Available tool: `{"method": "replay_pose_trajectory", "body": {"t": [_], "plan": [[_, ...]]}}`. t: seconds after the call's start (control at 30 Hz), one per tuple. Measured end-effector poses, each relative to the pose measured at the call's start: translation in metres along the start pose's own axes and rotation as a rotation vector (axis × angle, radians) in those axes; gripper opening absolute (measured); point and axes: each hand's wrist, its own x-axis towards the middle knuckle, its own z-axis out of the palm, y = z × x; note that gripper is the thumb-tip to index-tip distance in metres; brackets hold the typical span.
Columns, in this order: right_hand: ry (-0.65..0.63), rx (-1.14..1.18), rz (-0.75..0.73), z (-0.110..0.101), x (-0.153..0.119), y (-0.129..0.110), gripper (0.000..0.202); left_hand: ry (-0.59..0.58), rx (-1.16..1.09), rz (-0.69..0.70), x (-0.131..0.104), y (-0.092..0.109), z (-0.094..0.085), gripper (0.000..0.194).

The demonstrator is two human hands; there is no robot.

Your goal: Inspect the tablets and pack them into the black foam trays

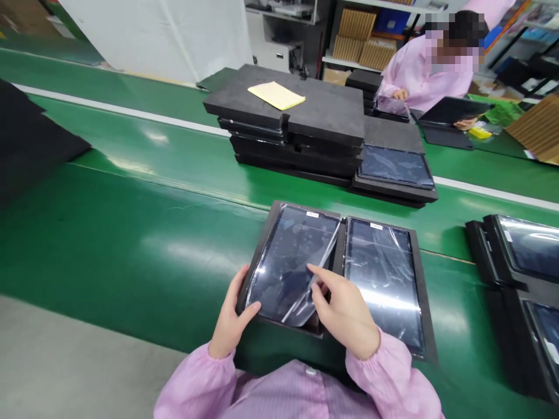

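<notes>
A dark tablet (288,256) under clear film lies in the left recess of a black foam tray (428,326). My left hand (231,317) grips the tablet at its near left corner, thumb over the front edge and fingers along the left side. My right hand (345,308) is at the tablet's right side, its index finger stretched onto the filmed screen. Its other fingers curl by the edge, partly hidden, and appear to hold it. Bright creases run through the film beside them. A second filmed tablet (382,279) lies in the right recess. Both have small white labels at the top.
A stack of black foam trays (301,145) stands beyond, with a yellow sheet (277,95) on top. Another tray holds a tablet (395,166). More loaded trays (502,279) stand at right. Black sheets (35,139) lie left. A co-worker (430,75) handles a dark tablet-like item across the green bench.
</notes>
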Motion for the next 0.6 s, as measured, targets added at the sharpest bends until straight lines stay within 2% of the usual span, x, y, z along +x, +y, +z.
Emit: {"method": "replay_pose_trajectory", "body": {"t": [0.13,0.3,0.5,0.6], "plan": [[-0.019,0.262,0.035,-0.005,0.011,-0.006,0.032,-0.002,-0.052,-0.052,0.001,-0.002,-0.001,0.081],[0.044,0.612,0.075,0.001,0.020,-0.008,0.028,-0.062,-0.086,-0.103,0.003,0.001,-0.002,0.080],[0.023,0.707,0.110,0.004,0.022,-0.007,0.025,-0.054,-0.139,-0.138,0.002,0.004,0.001,0.079],[0.119,0.625,0.051,0.013,0.022,-0.019,0.022,-0.039,-0.125,-0.123,0.001,0.001,0.000,0.080]]}}
